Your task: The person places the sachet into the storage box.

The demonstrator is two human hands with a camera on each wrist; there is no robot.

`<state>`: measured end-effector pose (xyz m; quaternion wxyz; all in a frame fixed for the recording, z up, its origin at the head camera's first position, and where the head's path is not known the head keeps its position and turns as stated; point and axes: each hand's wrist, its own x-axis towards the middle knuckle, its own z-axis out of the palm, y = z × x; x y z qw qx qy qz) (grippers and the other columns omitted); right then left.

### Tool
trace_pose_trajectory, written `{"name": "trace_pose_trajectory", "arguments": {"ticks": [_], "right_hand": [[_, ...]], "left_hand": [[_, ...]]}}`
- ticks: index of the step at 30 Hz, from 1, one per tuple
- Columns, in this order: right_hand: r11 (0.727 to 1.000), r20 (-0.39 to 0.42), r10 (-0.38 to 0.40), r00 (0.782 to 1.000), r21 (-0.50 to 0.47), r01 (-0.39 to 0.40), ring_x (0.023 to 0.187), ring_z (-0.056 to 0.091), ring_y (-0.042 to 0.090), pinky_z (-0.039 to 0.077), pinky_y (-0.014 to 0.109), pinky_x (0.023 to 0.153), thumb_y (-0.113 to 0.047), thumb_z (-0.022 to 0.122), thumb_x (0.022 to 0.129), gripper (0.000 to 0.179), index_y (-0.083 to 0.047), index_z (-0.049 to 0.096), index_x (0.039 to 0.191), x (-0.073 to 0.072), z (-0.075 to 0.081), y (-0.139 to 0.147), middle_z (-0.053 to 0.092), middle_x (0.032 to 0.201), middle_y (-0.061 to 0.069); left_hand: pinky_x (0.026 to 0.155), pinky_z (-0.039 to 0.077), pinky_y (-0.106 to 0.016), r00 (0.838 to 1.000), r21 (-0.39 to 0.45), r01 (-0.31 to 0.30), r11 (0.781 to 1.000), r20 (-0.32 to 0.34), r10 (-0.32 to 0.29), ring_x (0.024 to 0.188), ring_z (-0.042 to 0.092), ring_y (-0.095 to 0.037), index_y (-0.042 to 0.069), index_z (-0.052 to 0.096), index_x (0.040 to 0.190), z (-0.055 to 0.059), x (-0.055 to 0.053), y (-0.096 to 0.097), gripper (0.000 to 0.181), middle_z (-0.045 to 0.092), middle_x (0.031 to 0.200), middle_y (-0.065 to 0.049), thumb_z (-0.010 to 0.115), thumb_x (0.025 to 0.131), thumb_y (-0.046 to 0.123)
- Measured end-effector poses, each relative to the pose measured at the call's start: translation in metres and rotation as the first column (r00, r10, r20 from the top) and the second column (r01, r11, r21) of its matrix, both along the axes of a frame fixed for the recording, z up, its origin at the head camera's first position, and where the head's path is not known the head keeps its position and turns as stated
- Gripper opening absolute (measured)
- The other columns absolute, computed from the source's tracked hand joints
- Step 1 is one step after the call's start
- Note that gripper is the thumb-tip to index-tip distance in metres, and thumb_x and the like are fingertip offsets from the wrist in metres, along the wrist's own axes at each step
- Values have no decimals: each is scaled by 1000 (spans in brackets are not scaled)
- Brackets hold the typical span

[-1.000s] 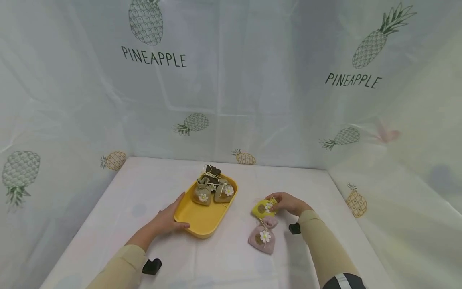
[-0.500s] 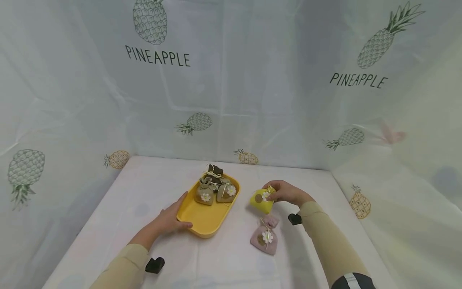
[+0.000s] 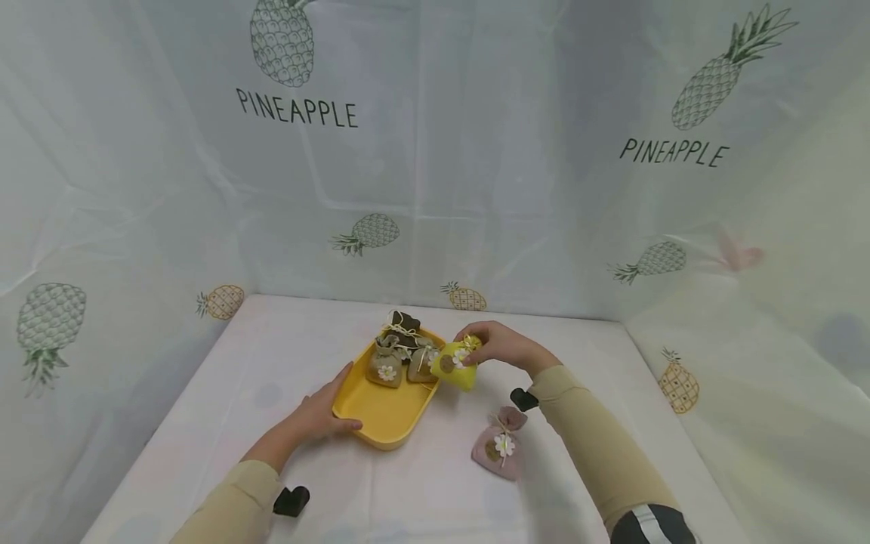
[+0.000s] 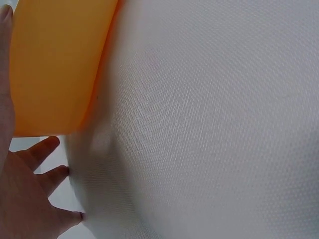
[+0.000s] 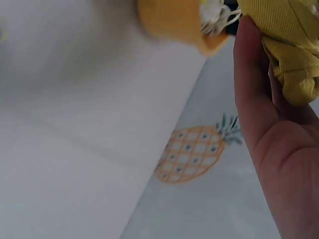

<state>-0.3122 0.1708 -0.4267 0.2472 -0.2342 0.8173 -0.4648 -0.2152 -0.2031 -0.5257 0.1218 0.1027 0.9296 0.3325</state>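
Note:
My right hand pinches a yellow drawstring pouch with a white flower by its gathered top, held above the right rim of a yellow tray. In the right wrist view the pouch's yellow cloth sits between thumb and fingers. My left hand rests against the tray's near left corner, fingers spread and fairly straight in the left wrist view. Inside the tray's far half are two beige pouches, one standing left and another partly hidden by the yellow one, plus dark brown cloth behind.
A pink drawstring pouch with a white flower lies on the white table, right of the tray. Pineapple-printed sheeting hangs behind and at both sides. A dark heart-shaped piece shows beside the left sleeve.
My right hand has lifted the yellow pouch from beside the pink one and carried it left to the tray's edge. The left hand and tray stay in place.

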Motion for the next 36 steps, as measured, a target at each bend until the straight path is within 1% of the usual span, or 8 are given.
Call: {"name": "trace_pose_trajectory", "arguments": {"ticks": [5, 10, 16, 19, 23, 26, 31, 36], "right_hand": [[1000, -24, 16, 1000, 17, -16, 90, 62, 20, 55, 39, 78, -12, 80, 81, 38, -10, 67, 117, 0, 7, -27, 65, 110, 6], [991, -100, 45, 994, 130, -32, 87, 57, 17, 52, 33, 76, -15, 83, 78, 39, -17, 70, 115, 0, 7, -48, 63, 113, 1], [981, -164, 46, 985, 192, -14, 102, 54, 16, 50, 32, 84, -17, 84, 78, 38, -23, 71, 113, 0, 5, -68, 57, 128, 0], [979, -206, 56, 977, 204, -13, 106, 53, 17, 49, 33, 87, -14, 83, 79, 37, -23, 71, 113, 0, 4, -76, 57, 128, 0], [968, -267, 109, 958, 247, -41, 109, 53, 17, 48, 33, 90, -10, 81, 80, 37, -23, 70, 112, 0, 0, -83, 60, 125, -2], [960, -272, 135, 953, 275, -57, 115, 53, 16, 47, 33, 94, -7, 81, 80, 38, -25, 70, 111, -2, -4, -86, 60, 127, -3], [953, -234, 144, 962, 293, -72, 122, 50, 19, 47, 34, 95, -5, 81, 79, 38, -26, 71, 110, -3, -10, -88, 58, 131, -2], [942, -221, 159, 962, 327, -80, 116, 51, 17, 49, 31, 90, -6, 81, 79, 37, -26, 72, 108, -4, -18, -90, 59, 128, -1]], "left_hand": [[102, 8, -77, 1000, -8, -17, 1000, 7, 17, 138, 30, -44, 13, 8, 158, -1, 0, 1, 120, 31, 154, -21, 80, 72, 57], [102, 7, -77, 1000, 5, -13, 1000, -1, 13, 138, 30, -43, 13, 9, 158, -2, 0, 2, 120, 31, 154, -20, 80, 72, 56], [102, 7, -77, 1000, 12, -14, 1000, -10, 14, 139, 30, -42, 13, 9, 158, -3, -1, 0, 119, 31, 155, -19, 81, 73, 54], [101, 8, -78, 1000, 14, -13, 1000, -12, 13, 138, 30, -43, 13, 8, 158, -3, 0, -1, 119, 30, 155, -19, 81, 73, 55], [101, 8, -78, 1000, 12, -11, 1000, -7, 11, 138, 30, -43, 14, 8, 158, -2, 0, -1, 119, 30, 155, -20, 80, 72, 56], [101, 8, -78, 1000, 14, -9, 1000, -10, 9, 138, 31, -43, 14, 8, 158, -2, 0, -1, 119, 31, 154, -20, 80, 72, 56], [102, 9, -77, 1000, 26, -13, 1000, -15, 13, 137, 32, -43, 14, 10, 158, -4, 0, -2, 119, 33, 153, -20, 81, 72, 55], [102, 10, -77, 1000, 28, -23, 999, -19, 24, 137, 32, -43, 15, 11, 158, -6, -1, -1, 119, 33, 154, -18, 81, 71, 56]]}}
